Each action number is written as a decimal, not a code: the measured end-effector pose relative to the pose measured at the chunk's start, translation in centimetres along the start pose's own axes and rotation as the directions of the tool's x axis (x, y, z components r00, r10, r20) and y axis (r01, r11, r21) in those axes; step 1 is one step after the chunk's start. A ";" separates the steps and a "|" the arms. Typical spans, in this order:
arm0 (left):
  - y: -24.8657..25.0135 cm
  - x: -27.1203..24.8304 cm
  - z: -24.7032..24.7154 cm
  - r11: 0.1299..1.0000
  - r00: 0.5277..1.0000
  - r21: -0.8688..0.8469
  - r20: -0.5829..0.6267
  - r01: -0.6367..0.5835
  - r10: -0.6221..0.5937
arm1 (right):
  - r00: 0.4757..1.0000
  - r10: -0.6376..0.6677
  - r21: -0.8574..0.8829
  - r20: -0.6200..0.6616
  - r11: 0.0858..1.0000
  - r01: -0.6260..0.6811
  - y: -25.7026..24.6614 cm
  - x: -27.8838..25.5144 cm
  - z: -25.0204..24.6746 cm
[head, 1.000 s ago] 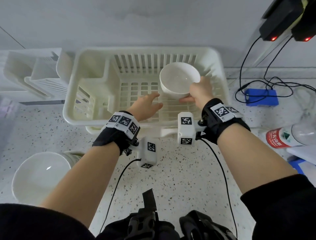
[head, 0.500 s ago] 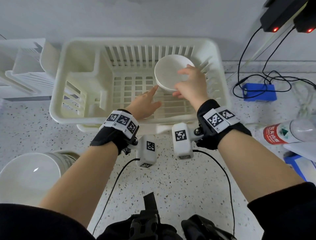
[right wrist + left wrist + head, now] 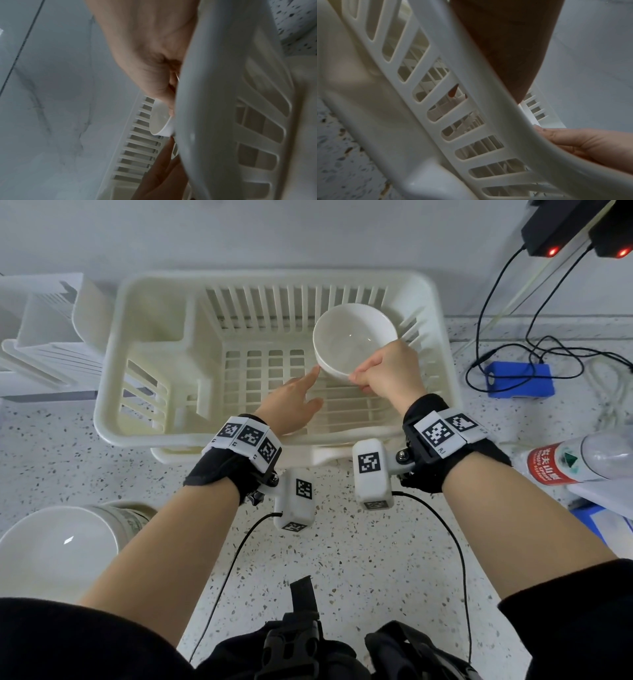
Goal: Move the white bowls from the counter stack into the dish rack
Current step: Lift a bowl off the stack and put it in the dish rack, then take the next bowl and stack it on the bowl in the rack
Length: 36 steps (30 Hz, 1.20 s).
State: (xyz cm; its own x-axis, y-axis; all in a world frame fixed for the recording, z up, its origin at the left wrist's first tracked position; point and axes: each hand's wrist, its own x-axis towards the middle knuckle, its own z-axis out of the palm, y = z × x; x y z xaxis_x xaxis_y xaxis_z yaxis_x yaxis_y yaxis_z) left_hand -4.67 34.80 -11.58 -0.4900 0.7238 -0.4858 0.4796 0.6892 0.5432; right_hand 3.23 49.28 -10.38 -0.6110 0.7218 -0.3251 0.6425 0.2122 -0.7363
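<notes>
A white bowl (image 3: 352, 337) stands tilted on its edge inside the cream dish rack (image 3: 113, 405), against the right rear slats. My right hand (image 3: 387, 371) pinches its near rim, also seen in the right wrist view as the bowl (image 3: 160, 121) beside the right hand (image 3: 154, 65). My left hand (image 3: 294, 402) reaches into the rack with straight fingers, the index fingertip touching the bowl's lower left edge. A stack of white bowls (image 3: 51, 549) stands on the counter at the lower left. The left wrist view mostly shows the rack wall (image 3: 471, 108).
A white plastic organiser (image 3: 44, 337) sits left of the rack. A blue box (image 3: 520, 380) with black cables and a water bottle (image 3: 575, 462) lie to the right. Speckled counter (image 3: 342, 559) runs between me and the rack.
The right hand shifted from the bowl's side to pinching its near rim, and the bowl tipped more upright. The left index finger reached up to touch the bowl's edge.
</notes>
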 end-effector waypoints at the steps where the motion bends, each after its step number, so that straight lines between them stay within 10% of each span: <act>1: 0.0 -0.1 0.0 1.000 1.000 0.000 0.002 0.002 -0.002 | 1.000 0.007 0.004 0.000 1.000 -0.007 -0.1 -0.1 -0.1; 13: 0.2 -6.1 -1.2 1.000 0.978 -0.020 -0.206 -0.014 0.009 | 0.957 -0.273 0.148 -0.096 0.947 0.285 -2.4 -6.3 -0.7; 26: -2.3 -22.6 -0.1 0.967 0.748 -0.238 -0.657 -0.087 -0.094 | 0.735 -0.677 0.264 -0.025 0.705 0.658 -4.7 -20.3 3.7; 36: -13.0 -29.9 -0.5 0.944 0.650 -0.322 -0.705 0.065 -0.285 | 0.764 -0.585 0.051 0.273 0.802 0.596 -6.9 -26.0 13.1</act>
State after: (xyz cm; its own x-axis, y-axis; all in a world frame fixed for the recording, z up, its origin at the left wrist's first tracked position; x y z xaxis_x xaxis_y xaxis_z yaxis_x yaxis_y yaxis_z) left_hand 3.42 4.14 -3.80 -0.9680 0.2508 0.0121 0.1868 0.6870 0.7022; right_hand 8.65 20.43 -4.64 -0.9688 0.2471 0.0202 0.1276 0.5667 -0.8140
